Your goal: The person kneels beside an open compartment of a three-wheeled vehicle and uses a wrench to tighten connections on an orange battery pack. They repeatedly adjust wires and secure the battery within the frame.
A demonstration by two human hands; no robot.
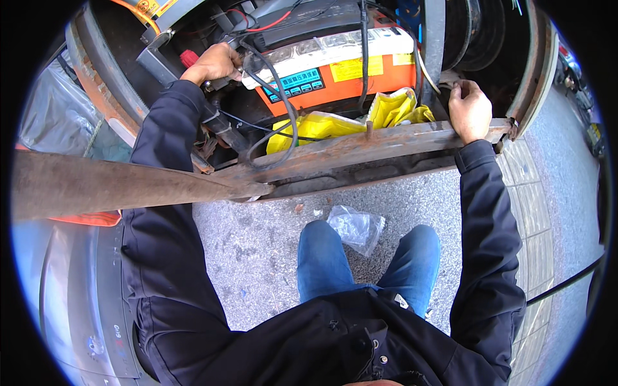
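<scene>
Rusty steel beam runs across the front of the open bay, biggest item here. Behind it sits the orange box, blue and yellow labels on its face, white strip along its top edge; this is what the work centers on. Crumpled yellow wrapping lies between box and beam. Clear plastic bag is on the ground near the person's knees.

2 bare hands in the bay, 1 at each end of the box. Left hand: fingers curled together at the box's left end, nearly closed; can't tell what, if anything, is pinched. Right hand: loosely bent at the beam's right end, fingertips hidden; grip contents can't be told. Looped black cable hangs over the box front; thin pale cable runs down toward the right hand. Red part just beside the left hand.

Progress, my judgement: box already in the bay, likely mid-job; loose cable and wrapping remain untidied. Connections can't be verified.
</scene>
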